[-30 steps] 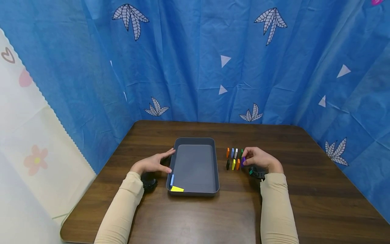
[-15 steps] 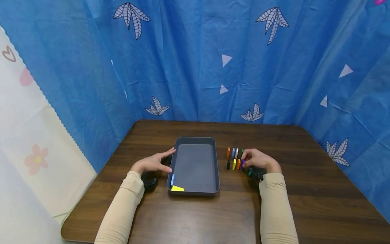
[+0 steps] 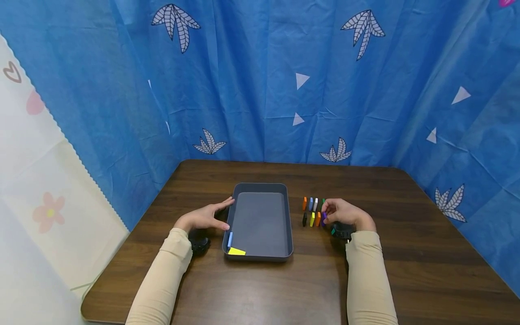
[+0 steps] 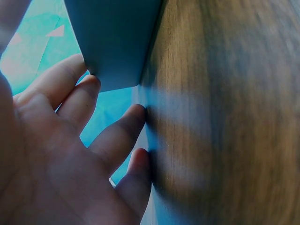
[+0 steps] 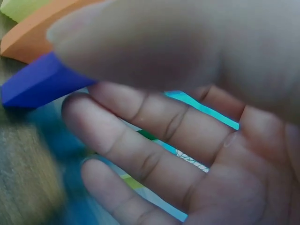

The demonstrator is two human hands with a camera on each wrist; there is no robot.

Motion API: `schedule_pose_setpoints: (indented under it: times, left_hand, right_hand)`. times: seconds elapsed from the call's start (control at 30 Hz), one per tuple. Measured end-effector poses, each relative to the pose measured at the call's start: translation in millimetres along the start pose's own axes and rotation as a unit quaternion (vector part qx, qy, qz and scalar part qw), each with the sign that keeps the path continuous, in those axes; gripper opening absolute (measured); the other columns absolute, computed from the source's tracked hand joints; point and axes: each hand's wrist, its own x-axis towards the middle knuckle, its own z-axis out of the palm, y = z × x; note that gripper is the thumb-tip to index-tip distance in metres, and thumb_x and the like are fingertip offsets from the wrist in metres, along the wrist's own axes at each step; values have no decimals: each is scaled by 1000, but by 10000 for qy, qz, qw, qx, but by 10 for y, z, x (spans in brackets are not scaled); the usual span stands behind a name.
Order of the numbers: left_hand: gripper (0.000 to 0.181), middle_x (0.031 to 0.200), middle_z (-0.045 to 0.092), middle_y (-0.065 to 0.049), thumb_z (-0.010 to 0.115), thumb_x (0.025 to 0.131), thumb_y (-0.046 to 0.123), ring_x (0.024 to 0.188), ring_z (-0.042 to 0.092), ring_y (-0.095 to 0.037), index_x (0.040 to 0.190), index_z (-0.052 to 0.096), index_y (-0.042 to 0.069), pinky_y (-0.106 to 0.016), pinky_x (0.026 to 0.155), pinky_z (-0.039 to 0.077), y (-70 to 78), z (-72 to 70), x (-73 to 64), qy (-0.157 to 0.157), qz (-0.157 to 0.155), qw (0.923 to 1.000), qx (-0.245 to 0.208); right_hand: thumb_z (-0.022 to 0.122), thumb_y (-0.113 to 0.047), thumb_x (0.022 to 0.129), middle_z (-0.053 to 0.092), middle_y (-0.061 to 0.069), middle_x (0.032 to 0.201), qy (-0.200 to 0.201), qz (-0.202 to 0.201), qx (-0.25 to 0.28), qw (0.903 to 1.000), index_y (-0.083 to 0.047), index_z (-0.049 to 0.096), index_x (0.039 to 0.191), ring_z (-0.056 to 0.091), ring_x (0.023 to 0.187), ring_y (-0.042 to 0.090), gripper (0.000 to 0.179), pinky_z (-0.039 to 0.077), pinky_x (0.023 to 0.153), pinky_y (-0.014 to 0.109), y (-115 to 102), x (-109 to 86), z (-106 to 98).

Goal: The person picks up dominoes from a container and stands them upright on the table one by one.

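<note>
My right hand [image 3: 346, 213] pinches a small purple block [image 3: 324, 219] between thumb and fingers, at the right end of the near row of blocks. In the right wrist view the thumb lies over the purple block [image 5: 40, 84], close beside an orange block [image 5: 35, 33]. My left hand [image 3: 203, 218] has its fingers spread at the left side of a dark grey rectangular tray [image 3: 262, 221]. In the left wrist view, fingertips [image 4: 89, 82] meet the tray's wall [image 4: 115, 42]. Inside the tray's near left corner are a light blue block [image 3: 230, 239] and a yellow piece [image 3: 237, 251].
Black [image 3: 304, 219], yellow [image 3: 312, 219] and orange [image 3: 318, 219] blocks stand in the near row. Behind them stand orange [image 3: 304, 203], blue [image 3: 310, 204], white [image 3: 315, 204] and partly hidden green [image 3: 323, 201] blocks. A blue curtain [image 3: 260, 90] hangs behind the wooden table [image 3: 260, 293].
My right hand has moved slightly down and left with the purple block, which now sits nearer the orange block. The left hand holds its place at the tray.
</note>
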Motion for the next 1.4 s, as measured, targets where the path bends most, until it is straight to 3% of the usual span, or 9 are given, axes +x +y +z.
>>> schedule_pose_setpoints:
  times: [0.33,0.5,0.73,1.0,1.17,1.4]
  left_hand:
    - [93,150,4,10,71,69,44,137,10,-24,142,15,30,-58,105,14,-5,-9,8,-8,35,10000,44]
    - [92,150,3,9,70,70,43,137,8,-26,143,15,29,-59,104,13,-1,-7,4,-25,84,9999,68]
    - [91,150,4,9,71,70,42,137,9,-25,142,16,30,-59,104,15,1,-9,-19,-9,15,10000,33]
    - [88,150,5,8,71,73,34,137,10,-26,142,17,29,-58,104,16,22,7,-31,16,40,10000,-78]
    - [90,150,4,8,71,71,40,137,9,-26,143,16,28,-57,105,15,20,20,-24,-10,35,10000,-53]
    - [91,150,5,9,70,71,41,137,11,-25,143,16,29,-57,104,18,12,4,-18,-7,37,10000,14]
  right_hand:
    - [66,-3,76,54,18,94,33,-32,-61,10000,4,49,102,55,80,23,32,51,75,32,-52,-89,-67]
    - [63,-4,78,53,20,98,359,-66,-33,9993,5,46,108,54,84,24,35,51,75,34,-191,-156,-98]
    - [64,-10,81,54,21,99,571,-731,-222,9954,-3,48,106,57,86,27,31,51,75,38,-535,-173,-72]
    - [66,-13,80,57,17,99,266,-1270,-185,9914,-7,51,106,56,90,27,31,51,74,30,-914,-24,163]
    - [68,-18,78,57,17,100,56,-1570,-125,9875,-6,53,108,56,91,25,35,50,77,30,-994,131,331]
    - [68,-20,78,58,10,98,-344,-1662,-71,9855,-11,55,106,57,89,21,32,51,77,30,-1091,354,553]
